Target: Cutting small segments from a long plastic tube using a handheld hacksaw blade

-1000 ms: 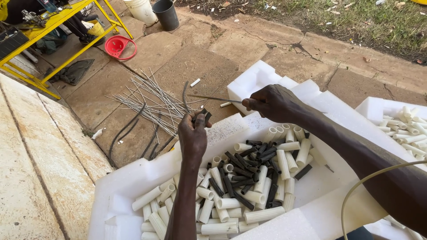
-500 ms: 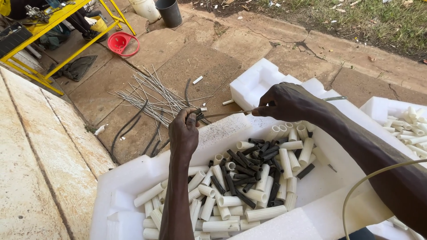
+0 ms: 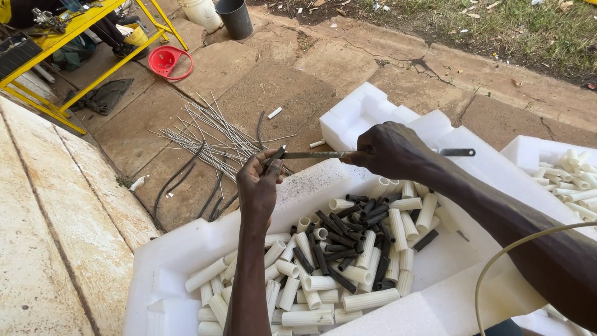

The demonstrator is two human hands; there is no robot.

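2 hands (image 3: 258, 186) (image 3: 388, 149); 1 metal rod (image 3: 317, 155); 2 buckets (image 3: 235, 17) (upper edge); 1 red funnel (image 3: 166, 61).

A short dark tube piece (image 3: 274, 154) sits pinched at the left hand's (image 3: 258, 186) fingertips, tilted, above the foam tray's far edge, while a long thin metal file (image 3: 323, 155) lies level in the right hand's (image 3: 388, 151) grip, its tip touching the tube.

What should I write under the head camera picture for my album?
Left hand pinches a short black tube while right hand works a hacksaw blade against it.
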